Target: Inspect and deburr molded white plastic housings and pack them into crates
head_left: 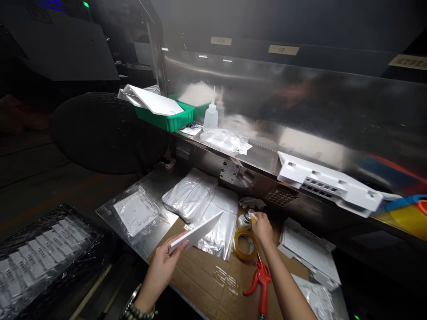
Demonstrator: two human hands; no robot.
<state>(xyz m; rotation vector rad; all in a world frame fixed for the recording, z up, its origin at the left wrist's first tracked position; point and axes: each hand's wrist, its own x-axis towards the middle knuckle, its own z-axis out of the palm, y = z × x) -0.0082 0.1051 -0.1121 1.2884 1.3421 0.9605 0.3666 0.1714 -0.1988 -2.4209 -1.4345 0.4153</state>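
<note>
At the lower left, from where I stand, wrapped white pieces lie in a row in black plastic. Next along, a bagged part lies flat on the metal table.

Left of centre, low in the frame, is the left hand, its fingers grasping a white panel by its near end. The panel is held tilted above the cardboard, its far end in front of the stacked bags. I'd judge it light and stiff, smooth enough to slip, and easily scuffed on the face; the edges are the place to hold it, one hand at each end if it needs turning. The bags look soft and slippery.

Just right of centre are a tape roll and a small bottle. Beside the bottle, the right hand seems to pinch a small yellow-and-white piece; what it is, I can't tell. Below lies a red air gun; farther right, a white housing.
</note>
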